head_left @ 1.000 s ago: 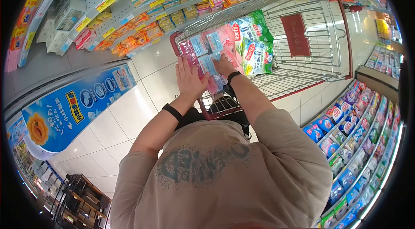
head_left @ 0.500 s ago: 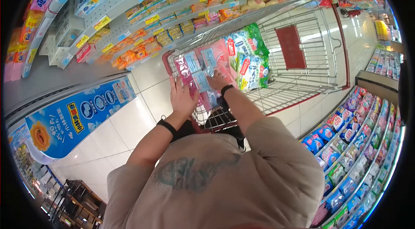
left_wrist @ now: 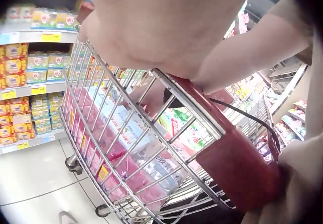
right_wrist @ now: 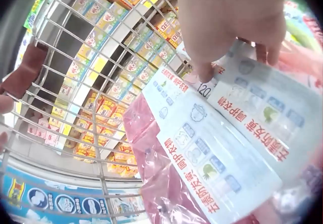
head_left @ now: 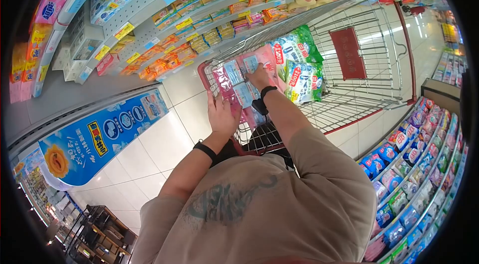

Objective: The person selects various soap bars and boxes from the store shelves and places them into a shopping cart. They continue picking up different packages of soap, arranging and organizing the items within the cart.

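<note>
Several pink packs with light-blue labels (head_left: 243, 94) lie in the shopping cart (head_left: 360, 123), beside green-and-white bags (head_left: 303, 82). In the head view my left hand (head_left: 223, 114) lies with extended fingers over the cart's near end, by a shiny pink pack (head_left: 223, 78). The left wrist view shows that hand (left_wrist: 161, 24) above the wire wall; its fingertips are mostly hidden. My right hand (head_left: 258, 77) is on a labelled pack. Seen from the right wrist, its fingers (right_wrist: 204, 71) bend down at the top edge of that pack (right_wrist: 272, 108), and the hand (right_wrist: 232, 19) covers part of it.
Shelves of boxed goods (head_left: 199, 44) run along the cart's far side. A blue promotional panel (head_left: 105, 134) stands at the lower left above pale floor tiles (head_left: 157, 139). On the right is a rack of bagged products (head_left: 414, 164). The cart's handle (head_left: 405, 49) is at its far end.
My right hand has shifted across the labels to a pack's upper edge, and its fingers are less spread. My left hand stays at the cart's near end. The head view has shifted slightly.
</note>
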